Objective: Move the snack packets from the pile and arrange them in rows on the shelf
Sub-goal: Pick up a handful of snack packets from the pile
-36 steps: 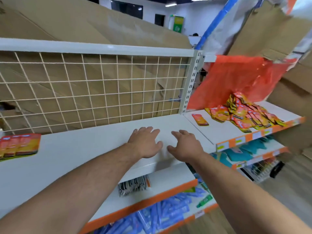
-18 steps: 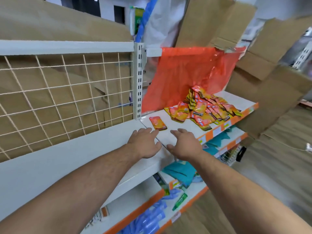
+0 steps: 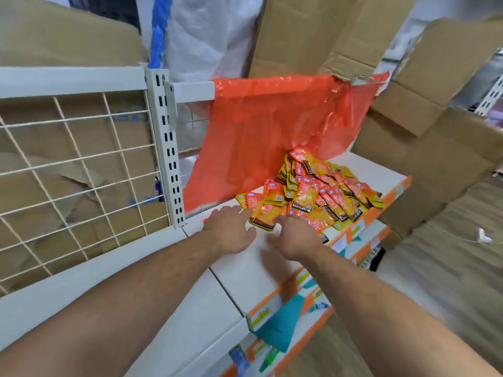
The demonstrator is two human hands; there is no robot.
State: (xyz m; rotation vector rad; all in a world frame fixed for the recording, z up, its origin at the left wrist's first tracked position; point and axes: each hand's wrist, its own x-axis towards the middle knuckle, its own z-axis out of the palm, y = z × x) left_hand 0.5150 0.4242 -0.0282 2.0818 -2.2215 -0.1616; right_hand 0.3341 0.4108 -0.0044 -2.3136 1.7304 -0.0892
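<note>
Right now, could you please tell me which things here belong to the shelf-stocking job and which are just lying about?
Part of the job: pile of snack packets; white shelf; left hand and right hand, both open at the near edge of the pile.

Just lying about: orange plastic bag; cardboard boxes; wire mesh panel; teal packs on the lower shelf.

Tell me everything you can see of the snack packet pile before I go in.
The pile of snack packets is a loose heap of many small glossy sachets, red, orange and yellow, overlapping at all angles. It lies on the white shelf, by its orange front edge, its back against a hanging red plastic bag. The left hand and right hand, fingers spread, reach its near edge; contact is unclear.
</note>
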